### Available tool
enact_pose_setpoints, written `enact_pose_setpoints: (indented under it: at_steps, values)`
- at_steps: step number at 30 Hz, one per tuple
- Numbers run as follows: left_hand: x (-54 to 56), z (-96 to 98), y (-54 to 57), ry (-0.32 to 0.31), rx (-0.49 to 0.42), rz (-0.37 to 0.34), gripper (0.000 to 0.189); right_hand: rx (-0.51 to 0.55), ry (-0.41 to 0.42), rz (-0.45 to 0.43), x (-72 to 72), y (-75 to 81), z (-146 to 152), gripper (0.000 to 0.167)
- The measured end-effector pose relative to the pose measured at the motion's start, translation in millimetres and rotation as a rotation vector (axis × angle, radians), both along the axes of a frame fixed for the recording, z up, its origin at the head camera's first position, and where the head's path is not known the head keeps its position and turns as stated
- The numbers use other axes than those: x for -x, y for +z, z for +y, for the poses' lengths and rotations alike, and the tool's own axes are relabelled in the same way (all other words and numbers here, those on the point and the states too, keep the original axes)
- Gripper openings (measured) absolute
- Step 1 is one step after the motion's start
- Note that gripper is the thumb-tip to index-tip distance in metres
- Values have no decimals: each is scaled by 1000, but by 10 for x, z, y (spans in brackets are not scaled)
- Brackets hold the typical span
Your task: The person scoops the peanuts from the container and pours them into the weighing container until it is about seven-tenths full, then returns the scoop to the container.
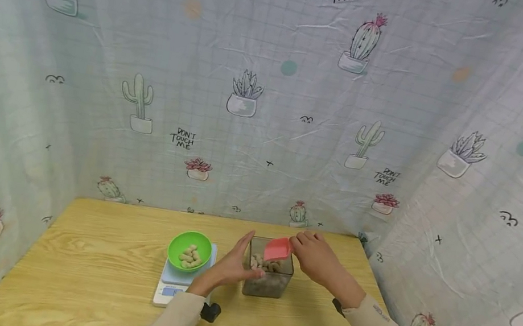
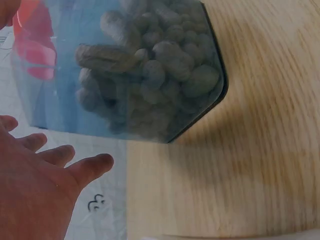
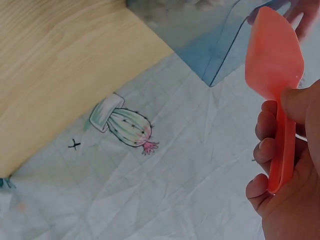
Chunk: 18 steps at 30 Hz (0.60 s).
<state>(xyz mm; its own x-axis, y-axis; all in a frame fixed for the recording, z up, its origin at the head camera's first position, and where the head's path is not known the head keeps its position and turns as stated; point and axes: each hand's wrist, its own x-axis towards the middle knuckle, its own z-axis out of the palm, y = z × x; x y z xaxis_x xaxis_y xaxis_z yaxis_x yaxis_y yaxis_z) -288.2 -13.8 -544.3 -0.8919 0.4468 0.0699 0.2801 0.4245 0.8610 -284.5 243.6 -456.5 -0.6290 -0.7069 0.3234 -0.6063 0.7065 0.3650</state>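
Observation:
My right hand [image 1: 315,259] grips the handle of a red scoop [image 1: 277,250]; its fingers and thumb wrap the handle in the right wrist view. The scoop's blade is over the mouth of a clear, smoky square container [image 1: 265,288]. Peanuts in their shells [image 2: 170,60] fill the container's lower part, seen through its wall. My left hand [image 1: 229,268] is at the container's left side, fingers extended and spread, thumb reaching over the near rim. In the left wrist view those fingers stand a little off the wall.
Left of the container, a green bowl [image 1: 189,238] with several peanuts [image 1: 191,258] sits on a white kitchen scale [image 1: 160,298] with a small display. The wooden table [image 1: 94,262] meets a cactus-print curtain [image 1: 264,146] at the back and both sides.

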Motion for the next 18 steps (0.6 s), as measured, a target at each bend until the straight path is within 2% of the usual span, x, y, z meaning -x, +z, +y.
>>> enact_pose_setpoints:
  at_steps: [9,14,18]
  values:
    - [55,27,-83,9,-19,-44,115,-210,-12,-11,108,20,-122,18]
    - [91,29,-71,8,-37,-47,113,-250,-3,14,165,23,-144,16]
    - [129,30,-49,8,-33,-45,111,-289,11,50,234,-44,-148,15]
